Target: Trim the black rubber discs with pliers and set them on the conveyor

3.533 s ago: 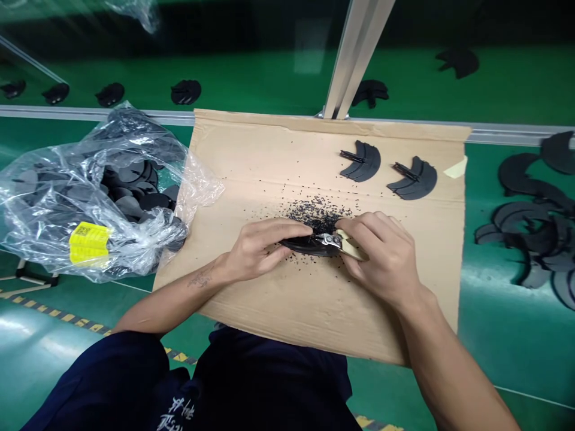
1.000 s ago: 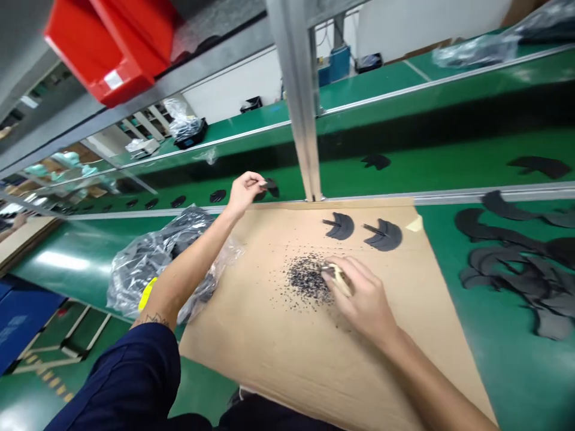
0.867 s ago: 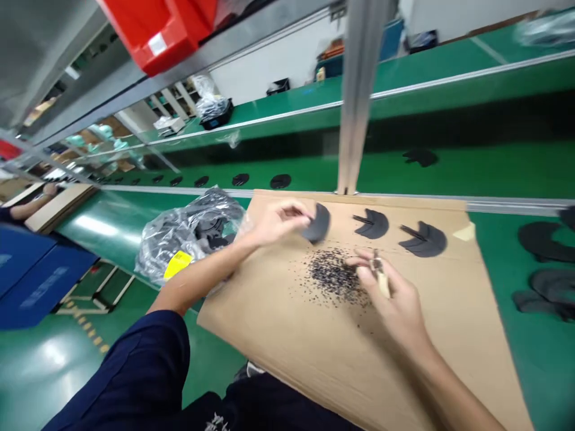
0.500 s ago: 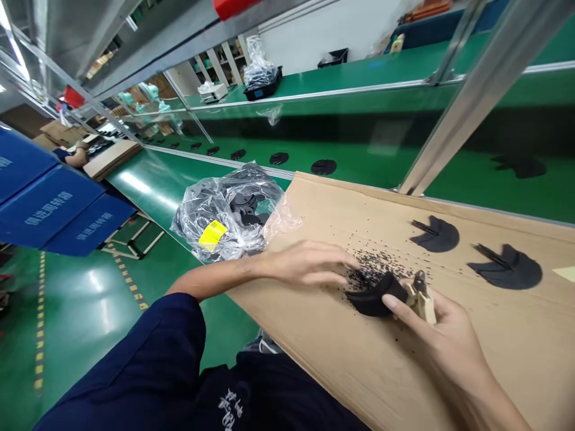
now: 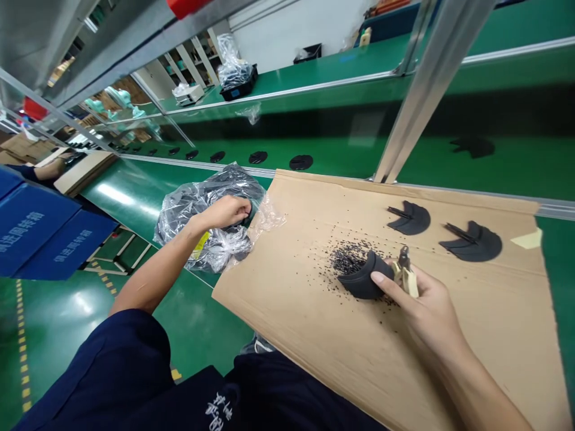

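- With the heap of black crumbs (image 5: 348,258) as clock centre, the right hand (image 5: 426,293) sat at four, its thumb clamping a curved black piece (image 5: 363,281) at five; pale-handled cutters (image 5: 405,278) shared that grasp.
- The left hand (image 5: 224,211) reached to ten, into the plastic bag (image 5: 177,206); whether its curled fingers had closed on a part could not be told.
- Good handling, by judgement, meant keeping the left wrist off the loose plastic and the cutters' tips away from the held piece.
- Two flat black pieces (image 5: 409,219) at two and three, and a metal post (image 5: 424,96) at one, crowded that side.
- The cardboard (image 5: 296,323) offered the widest room toward six, its near edge at seven.
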Motion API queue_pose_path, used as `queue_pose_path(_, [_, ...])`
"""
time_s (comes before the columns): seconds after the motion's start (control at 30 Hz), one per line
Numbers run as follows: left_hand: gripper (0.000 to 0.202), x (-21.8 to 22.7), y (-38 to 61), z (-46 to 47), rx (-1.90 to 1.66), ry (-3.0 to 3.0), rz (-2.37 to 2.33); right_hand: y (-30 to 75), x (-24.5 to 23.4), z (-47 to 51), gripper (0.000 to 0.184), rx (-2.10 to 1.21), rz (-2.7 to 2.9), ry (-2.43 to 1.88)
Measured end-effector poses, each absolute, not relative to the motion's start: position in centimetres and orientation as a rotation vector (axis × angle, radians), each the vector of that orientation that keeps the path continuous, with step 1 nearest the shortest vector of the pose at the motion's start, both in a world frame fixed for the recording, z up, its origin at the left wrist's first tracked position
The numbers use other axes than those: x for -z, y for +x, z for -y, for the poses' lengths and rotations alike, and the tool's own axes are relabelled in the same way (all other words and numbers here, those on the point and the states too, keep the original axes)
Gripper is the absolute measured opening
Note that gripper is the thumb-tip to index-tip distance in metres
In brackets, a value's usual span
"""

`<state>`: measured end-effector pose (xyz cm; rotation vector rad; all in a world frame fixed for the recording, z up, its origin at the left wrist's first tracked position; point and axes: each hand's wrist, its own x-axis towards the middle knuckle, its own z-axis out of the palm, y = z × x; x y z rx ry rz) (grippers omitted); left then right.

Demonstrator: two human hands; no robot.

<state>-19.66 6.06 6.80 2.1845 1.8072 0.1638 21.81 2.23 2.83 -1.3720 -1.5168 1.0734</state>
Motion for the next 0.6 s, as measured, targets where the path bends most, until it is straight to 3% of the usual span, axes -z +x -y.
queue_pose_path(0.1, [0.023,-7.5,-18.7,-5.4,-0.574,2.045,-1.72,21.8,-3.2,-1.9,0.054,-1.375,1.314,-1.365])
queue_pose_path(0.23, [0.048,-5.6,-13.5,-3.7,-1.28,1.378,-1.232,21.8,-2.7,-1.7,0.051,-1.467,1.231,-1.326])
queue_pose_path(0.4, [0.046,-2.5,-5.3,-2.1,-1.273,0.873,-0.897,21.8,-1.5,-1.6,0.042,-1.482,1.232,-1.251])
queue_pose_path(0.5, [0.033,-2.1,-2.7,-2.1,-1.161,0.668,-0.838,21.8,-1.3,-1.5,0.04,-1.482,1.207,-1.235])
queue_pose_path(0.6, [0.035,-2.3,-1.6,-2.0,-1.056,0.673,-0.861,22.0,-1.3,-1.3,0.039,-1.445,1.248,-1.24])
